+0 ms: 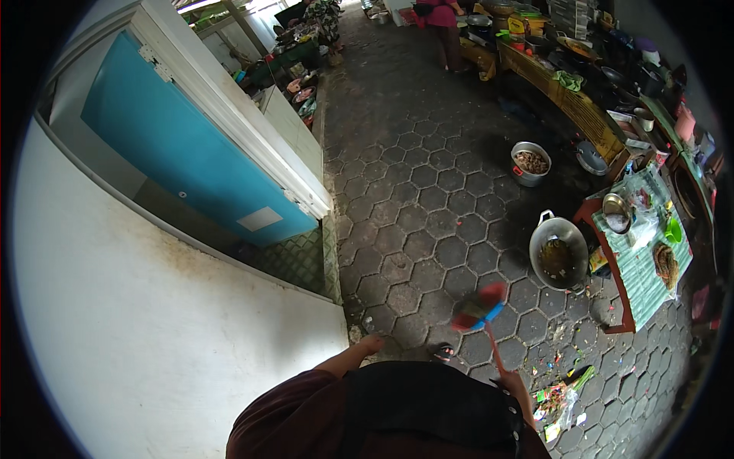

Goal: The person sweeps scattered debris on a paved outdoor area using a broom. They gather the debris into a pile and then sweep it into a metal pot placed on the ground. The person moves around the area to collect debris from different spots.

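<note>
My right hand (512, 383) grips the reddish handle of a broom (480, 310). Its blurred red and dark head with a blue block is held out ahead of me, over or on the hexagonal paving (403, 268). To the right of that hand lies a heap of litter (553, 399) with plastic scraps, plant bits and a green stalk. My left hand (373, 344) hangs beside the white wall (172, 321). Nothing shows in it, and its fingers are too small to make out. A sandalled foot (444, 351) shows between my hands.
A large two-handled pan (559, 255) with dark liquid stands by a low red-framed table (648, 275). Beyond it are a pot of food pieces (530, 163) and a lid (592, 158). A blue door (195, 155) stands left. People (444, 23) stand farther off by a cluttered counter (562, 97).
</note>
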